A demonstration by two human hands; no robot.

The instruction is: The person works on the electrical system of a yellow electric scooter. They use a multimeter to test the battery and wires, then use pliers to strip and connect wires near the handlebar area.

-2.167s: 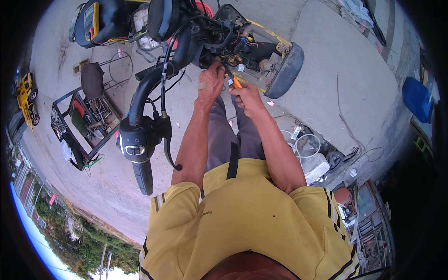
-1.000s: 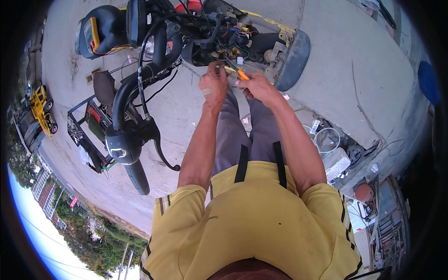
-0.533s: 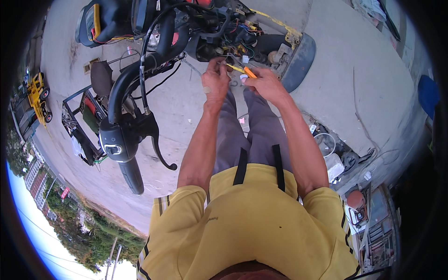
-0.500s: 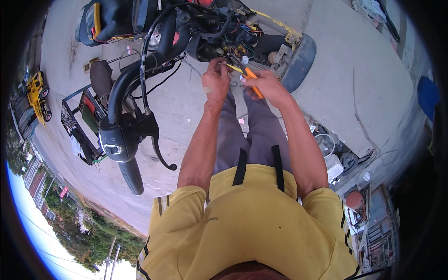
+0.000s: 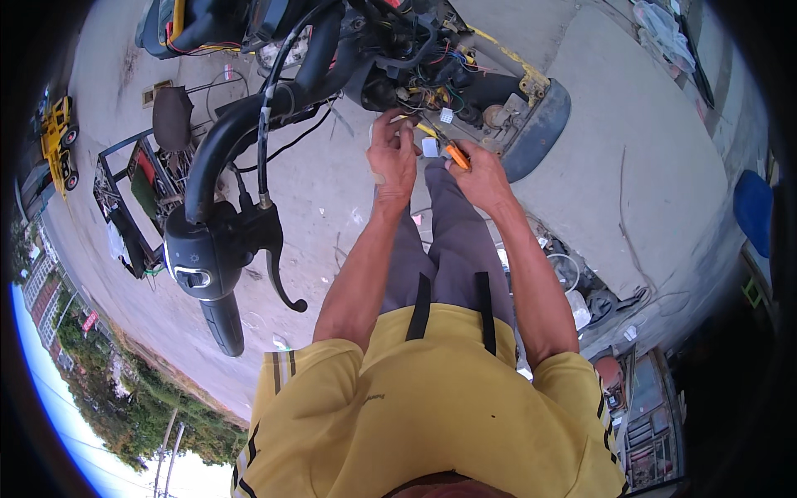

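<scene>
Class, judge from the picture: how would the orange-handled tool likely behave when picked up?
The orange-handled tool is probably stiff, since its dark front end looks like metal. That may also make it heavy for its size. It seems manageable one-handed, as the right hand grips it.

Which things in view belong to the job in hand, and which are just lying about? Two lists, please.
Likely part of the job:
orange-handled tool, in the right hand
coloured wires, near the left hand
stripped vehicle, with its black handlebar

Seemingly just lying about:
black-framed crate, left
pale plastic bag, upper right
white cable loop, right
blue object, far right
</scene>
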